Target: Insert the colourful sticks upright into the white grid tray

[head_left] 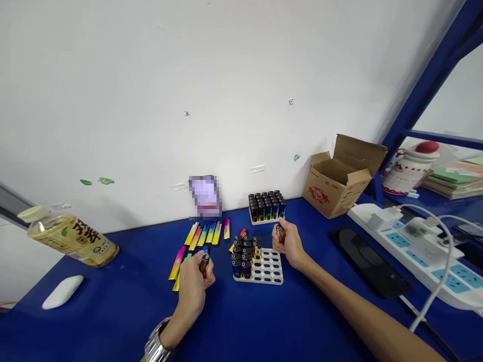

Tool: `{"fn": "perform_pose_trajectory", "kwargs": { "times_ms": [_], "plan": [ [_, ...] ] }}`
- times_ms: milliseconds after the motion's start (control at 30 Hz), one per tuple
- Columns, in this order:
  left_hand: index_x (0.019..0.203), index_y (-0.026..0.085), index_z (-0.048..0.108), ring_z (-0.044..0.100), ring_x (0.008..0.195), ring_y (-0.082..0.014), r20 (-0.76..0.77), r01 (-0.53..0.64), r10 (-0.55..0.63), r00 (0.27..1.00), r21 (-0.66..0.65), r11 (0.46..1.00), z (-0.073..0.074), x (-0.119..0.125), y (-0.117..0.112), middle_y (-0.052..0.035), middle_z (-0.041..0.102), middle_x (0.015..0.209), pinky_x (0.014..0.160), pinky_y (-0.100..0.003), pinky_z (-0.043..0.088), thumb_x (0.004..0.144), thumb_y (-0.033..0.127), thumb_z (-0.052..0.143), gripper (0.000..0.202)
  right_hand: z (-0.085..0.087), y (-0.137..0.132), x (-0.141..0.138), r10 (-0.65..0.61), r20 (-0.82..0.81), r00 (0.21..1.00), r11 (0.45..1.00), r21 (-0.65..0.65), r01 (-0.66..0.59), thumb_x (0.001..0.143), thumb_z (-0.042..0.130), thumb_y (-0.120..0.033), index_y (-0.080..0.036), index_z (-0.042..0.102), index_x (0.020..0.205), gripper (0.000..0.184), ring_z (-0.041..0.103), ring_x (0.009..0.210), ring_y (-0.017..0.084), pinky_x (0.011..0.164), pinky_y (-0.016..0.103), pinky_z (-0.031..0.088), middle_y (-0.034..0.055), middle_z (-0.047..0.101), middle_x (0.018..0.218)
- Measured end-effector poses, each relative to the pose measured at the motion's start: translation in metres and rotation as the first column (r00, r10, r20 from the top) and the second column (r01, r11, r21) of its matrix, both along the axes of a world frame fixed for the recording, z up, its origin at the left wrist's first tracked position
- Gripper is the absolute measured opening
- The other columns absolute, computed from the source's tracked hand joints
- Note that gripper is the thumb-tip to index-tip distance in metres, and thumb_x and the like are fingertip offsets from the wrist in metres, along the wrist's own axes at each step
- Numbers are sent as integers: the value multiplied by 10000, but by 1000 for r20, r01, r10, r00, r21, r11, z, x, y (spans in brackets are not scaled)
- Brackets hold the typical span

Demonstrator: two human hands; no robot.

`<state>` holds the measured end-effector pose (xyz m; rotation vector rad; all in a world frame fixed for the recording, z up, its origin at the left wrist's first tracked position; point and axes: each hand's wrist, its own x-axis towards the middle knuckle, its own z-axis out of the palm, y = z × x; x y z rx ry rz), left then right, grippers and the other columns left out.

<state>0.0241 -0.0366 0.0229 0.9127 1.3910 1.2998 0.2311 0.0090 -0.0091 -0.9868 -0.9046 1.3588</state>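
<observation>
My left hand (pixel 194 286) is closed around a lighter (pixel 204 262), held upright just left of a white slotted tray (pixel 268 269). My right hand (pixel 289 244) grips another lighter (pixel 279 232) above the tray's far right corner. The tray's left part holds several dark-capped lighters (pixel 243 254); its right slots are bare. Loose colourful lighters (pixel 206 234) lie on the blue table to the left. A second, full tray of lighters (pixel 266 206) stands behind by the wall.
An open cardboard box (pixel 341 178) sits at the back right. A white power strip (pixel 418 249) with cables and a black phone (pixel 368 264) lie on the right. At left lie a tea bottle (pixel 71 236) and a white mouse (pixel 62 291).
</observation>
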Motion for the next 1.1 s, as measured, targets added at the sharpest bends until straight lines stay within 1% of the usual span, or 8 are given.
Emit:
{"fn": "perform_pose_trajectory", "kwargs": {
  "times_ms": [267, 533, 633, 733, 800, 933, 1000, 1100],
  "plan": [
    [414, 190, 413, 277, 318, -57, -104, 52, -49, 993, 26, 998, -13, -4, 1, 52, 284, 309, 377, -200, 193, 830, 593, 355, 582, 2, -1, -1, -77, 28, 997, 997, 6, 77, 790, 399, -355, -208, 363, 357, 459, 186, 278, 60, 340, 215, 135, -46, 260, 288],
    [476, 182, 448, 335, 360, -74, -193, 51, -47, 980, 14, 999, -15, -3, -2, 38, 358, 362, 386, -204, 237, 848, 568, 315, 552, 7, -3, 0, -61, 82, 995, 998, 2, 61, 846, 357, -381, -211, 340, 401, 476, 163, 284, 53, 338, 209, 151, -61, 240, 295],
    [496, 183, 460, 342, 361, -77, -206, 50, -49, 977, 4, 999, -14, -2, -2, 39, 371, 363, 390, -202, 245, 844, 564, 323, 534, 10, -6, 3, 53, 194, 980, 990, 119, -77, 897, 314, -470, -197, 430, 539, 464, 240, 302, 70, 362, 218, 232, -65, 317, 336],
    [514, 184, 473, 347, 362, -83, -219, 45, -46, 975, -12, 999, -13, -2, -1, 41, 377, 358, 393, -204, 250, 846, 551, 330, 515, 15, -12, 8, 137, 399, 907, 937, 245, -250, 939, 290, -505, -193, 467, 766, 397, 394, 376, 99, 454, 237, 355, -61, 447, 456],
    [532, 184, 486, 351, 365, -89, -221, 34, -37, 975, -17, 999, -13, -3, -1, 42, 379, 356, 394, -207, 253, 849, 547, 331, 506, 20, -15, 13, 118, 554, 824, 900, 290, -324, 954, 316, -466, -200, 450, 774, 348, 447, 446, 108, 513, 246, 378, -45, 494, 527],
    [550, 184, 498, 365, 375, -97, -229, 34, -36, 973, -14, 999, -13, -3, -1, 40, 395, 366, 400, -215, 269, 860, 547, 325, 508, 32, -19, 20, -119, 778, 617, 747, 479, -460, 909, 465, -393, -192, 411, 589, 382, 418, 579, 128, 584, 266, 325, -9, 466, 570],
    [564, 182, 509, 382, 385, -101, -234, 41, -42, 971, -7, 999, -13, -3, -2, 36, 416, 379, 409, -220, 288, 865, 553, 321, 513, 34, -21, 21, -192, 792, 580, 686, 531, -497, 894, 496, -367, -192, 352, 535, 424, 360, 544, 115, 547, 259, 274, -27, 379, 528],
    [603, 178, 531, 413, 417, -110, -240, 48, -42, 970, 17, 999, -13, -2, -3, 31, 446, 415, 433, -230, 322, 863, 584, 325, 525, 32, -22, 19, -163, 794, 586, 681, 520, -515, 916, 472, -320, -195, 315, 541, 425, 277, 459, 81, 482, 245, 206, -58, 292, 499]
  ]
}}
